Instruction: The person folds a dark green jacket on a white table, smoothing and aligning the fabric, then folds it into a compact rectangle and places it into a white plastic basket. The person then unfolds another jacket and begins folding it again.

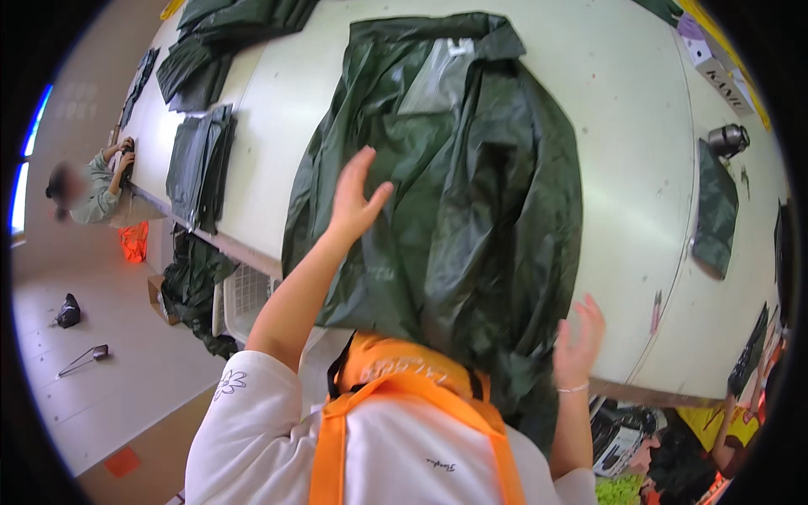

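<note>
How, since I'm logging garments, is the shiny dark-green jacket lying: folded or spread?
Spread: the jacket lies broad across the smooth white table, collar at the far end, lining showing.

Jacket (513, 185) on tbl (631, 168) — garment stack (195, 164) to its L, flask (729, 140) far R.

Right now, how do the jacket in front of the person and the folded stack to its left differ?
The jacket is spread out, while the folded stack forms a compact rectangle. The jacket covers far more of the table than the folded stack does. The jacket shows a pale lining near its top; the folded stack shows none. Both are dark green.
</note>
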Action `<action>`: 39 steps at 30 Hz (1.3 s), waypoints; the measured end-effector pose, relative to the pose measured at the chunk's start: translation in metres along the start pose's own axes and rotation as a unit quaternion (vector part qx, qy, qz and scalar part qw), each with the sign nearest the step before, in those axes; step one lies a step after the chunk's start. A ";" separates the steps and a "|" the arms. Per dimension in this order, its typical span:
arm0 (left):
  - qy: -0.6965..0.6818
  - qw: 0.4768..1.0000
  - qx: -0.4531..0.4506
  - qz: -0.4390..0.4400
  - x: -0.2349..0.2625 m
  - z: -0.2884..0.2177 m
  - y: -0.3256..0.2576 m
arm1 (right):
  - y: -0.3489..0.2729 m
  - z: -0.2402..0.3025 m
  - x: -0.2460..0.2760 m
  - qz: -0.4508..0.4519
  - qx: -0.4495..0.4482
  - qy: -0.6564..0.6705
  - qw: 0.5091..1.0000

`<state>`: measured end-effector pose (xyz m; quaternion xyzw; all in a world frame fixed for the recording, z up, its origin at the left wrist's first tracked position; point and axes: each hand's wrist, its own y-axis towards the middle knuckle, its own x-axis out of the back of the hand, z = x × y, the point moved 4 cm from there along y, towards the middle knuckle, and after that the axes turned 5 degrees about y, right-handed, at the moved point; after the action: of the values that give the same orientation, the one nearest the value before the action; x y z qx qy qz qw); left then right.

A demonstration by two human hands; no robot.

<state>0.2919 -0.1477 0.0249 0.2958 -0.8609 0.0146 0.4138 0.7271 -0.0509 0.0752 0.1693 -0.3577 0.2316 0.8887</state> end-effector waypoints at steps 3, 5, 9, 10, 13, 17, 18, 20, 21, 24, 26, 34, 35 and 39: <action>0.182 0.982 -0.010 -0.055 0.056 0.000 -0.041 | -0.029 0.073 -0.044 0.083 0.066 0.054 0.993; 0.226 0.974 0.011 -0.025 0.070 0.010 -0.100 | -0.056 0.090 -0.069 0.095 0.057 0.024 0.994; 0.214 0.961 -0.009 0.174 0.041 -0.001 -0.201 | -0.087 0.106 -0.139 0.171 -0.087 -0.085 0.978; 0.222 0.951 -0.015 0.215 0.028 -0.002 -0.209 | -0.089 0.098 -0.160 0.200 -0.121 -0.132 0.963; 0.259 0.944 -0.075 0.189 0.016 0.024 -0.174 | -0.070 0.093 -0.189 0.137 -0.118 -0.221 0.958; 0.338 0.927 -0.108 0.120 0.027 0.062 -0.089 | -0.015 0.085 -0.199 0.105 -0.090 -0.215 0.967; 0.370 0.915 -0.120 0.106 0.034 0.067 -0.071 | -0.003 0.080 -0.202 0.104 -0.089 -0.208 0.969; 0.349 0.931 -0.088 0.060 0.058 0.078 -0.061 | 0.013 0.083 -0.205 0.102 -0.116 -0.146 0.977; 0.334 0.940 -0.065 0.032 0.070 0.083 -0.068 | 0.013 0.079 -0.210 0.088 -0.127 -0.153 0.976; 0.316 0.947 0.044 -0.036 0.116 0.119 -0.107 | 0.008 0.098 -0.201 0.057 -0.113 -0.235 0.964; 0.258 0.955 0.134 -0.057 0.156 0.155 -0.106 | -0.001 0.078 -0.207 0.042 -0.141 -0.271 0.951; 0.278 0.803 0.519 0.092 0.330 0.262 -0.124 | -0.009 0.075 -0.223 0.090 -0.163 -0.281 0.941; 0.308 0.838 0.446 0.064 0.323 0.263 -0.115 | -0.008 0.073 -0.224 0.084 -0.169 -0.281 0.941; 0.286 0.889 0.314 0.171 0.205 0.201 -0.133 | -0.006 0.088 -0.209 0.057 -0.165 -0.267 0.948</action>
<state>0.1207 -0.4140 0.0114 0.2417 -0.6930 0.4383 0.5189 0.5485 -0.1578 -0.0142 0.0553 -0.6239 0.1664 0.7616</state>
